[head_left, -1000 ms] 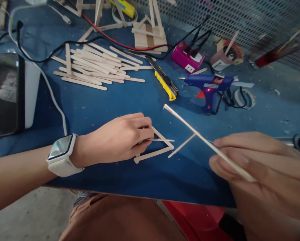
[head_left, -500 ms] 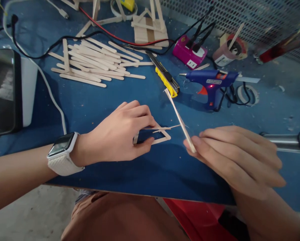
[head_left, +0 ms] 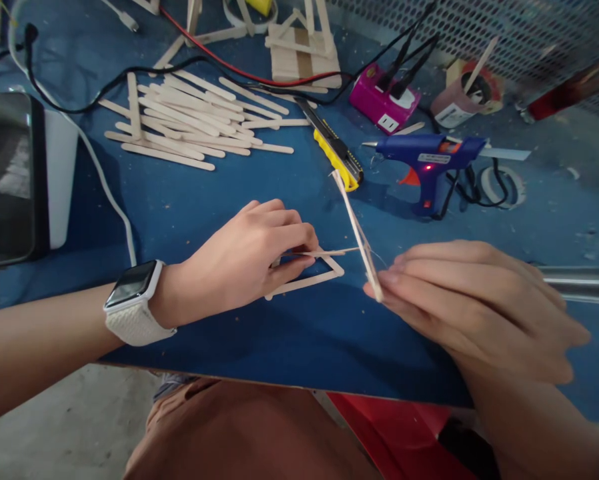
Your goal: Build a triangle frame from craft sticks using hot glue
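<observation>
My left hand [head_left: 257, 257], with a watch on its wrist, pinches a thin craft stick [head_left: 337, 253] between thumb and fingers. That stick runs right to a narrow craft-stick frame [head_left: 355, 230], seen nearly edge-on. My right hand [head_left: 474, 300] grips the near end of this frame between thumb and fingertips. Fine glue strings hang beside it. Below my left hand, more craft sticks joined at a corner [head_left: 335, 270] show against the table; whether they belong to the same piece I cannot tell, as my fingers hide part of them.
Loose craft sticks [head_left: 189, 120] lie heaped at the back left. Behind my hands are a yellow utility knife [head_left: 337, 153], a blue glue gun [head_left: 429, 160] with a red light lit, and a purple power adapter [head_left: 382, 100]. A phone-like device [head_left: 9, 180] and cables occupy the left.
My left thumb has moved up against the stick, closing the gap to the fingers and uncovering more of the lower sticks. The frame's near end, with my right hand, has shifted slightly left.
</observation>
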`<state>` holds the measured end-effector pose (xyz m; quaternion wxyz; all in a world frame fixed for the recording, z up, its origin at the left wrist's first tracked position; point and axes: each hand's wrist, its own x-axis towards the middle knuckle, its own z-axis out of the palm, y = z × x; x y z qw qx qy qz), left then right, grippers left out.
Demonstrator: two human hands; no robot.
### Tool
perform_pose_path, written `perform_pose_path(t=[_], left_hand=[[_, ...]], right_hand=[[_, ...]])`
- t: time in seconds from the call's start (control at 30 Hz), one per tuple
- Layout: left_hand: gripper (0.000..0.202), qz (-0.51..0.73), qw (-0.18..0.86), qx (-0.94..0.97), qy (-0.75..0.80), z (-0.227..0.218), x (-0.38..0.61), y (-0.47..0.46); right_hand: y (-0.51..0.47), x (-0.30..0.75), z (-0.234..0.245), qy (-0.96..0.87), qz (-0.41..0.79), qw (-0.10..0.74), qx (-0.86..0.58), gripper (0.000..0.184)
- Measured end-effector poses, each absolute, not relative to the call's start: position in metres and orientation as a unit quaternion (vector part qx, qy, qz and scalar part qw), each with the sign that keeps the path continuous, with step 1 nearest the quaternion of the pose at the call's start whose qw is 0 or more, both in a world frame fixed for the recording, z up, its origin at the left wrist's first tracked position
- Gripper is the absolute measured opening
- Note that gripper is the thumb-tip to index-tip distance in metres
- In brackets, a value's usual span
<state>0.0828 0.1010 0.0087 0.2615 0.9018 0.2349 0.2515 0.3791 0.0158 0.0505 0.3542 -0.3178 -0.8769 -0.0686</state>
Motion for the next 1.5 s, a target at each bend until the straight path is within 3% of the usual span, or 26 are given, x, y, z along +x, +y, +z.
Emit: perform_pose_path(t=[0.4, 0.57, 0.83, 1.0, 1.13, 1.37, 1.5], left_hand=[[0.009, 0.240, 0.335, 0.873, 0.262, 0.012, 0.086, 0.099], [0.011, 0.241, 0.325, 0.875, 0.265, 0.016, 0.087, 0.099], [0.007, 0.228, 0.366, 0.846, 0.312, 0.021, 0.089, 0.097], [0.008, 0.191, 0.414, 0.816, 0.356, 0.029, 0.090, 0.097], [0.010, 0.205, 0.408, 0.823, 0.337, 0.029, 0.091, 0.097], [0.013, 0.228, 0.379, 0.844, 0.305, 0.021, 0.090, 0.099], [0.014, 0.243, 0.363, 0.855, 0.280, 0.014, 0.090, 0.100]], right_hand=[[0.013, 0.375, 0.053, -0.880, -0.006, 0.327, -0.346, 0.030], [0.004, 0.371, 0.050, -0.855, -0.027, 0.362, -0.370, 0.034], [0.008, 0.367, 0.061, -0.908, -0.002, 0.283, -0.310, 0.013], [0.005, 0.365, 0.054, -0.901, 0.038, 0.296, -0.316, 0.016], [0.007, 0.362, 0.052, -0.892, 0.037, 0.308, -0.329, 0.023], [0.012, 0.354, 0.040, -0.890, 0.042, 0.306, -0.336, 0.008], [0.014, 0.348, 0.033, -0.888, 0.063, 0.309, -0.333, 0.014]])
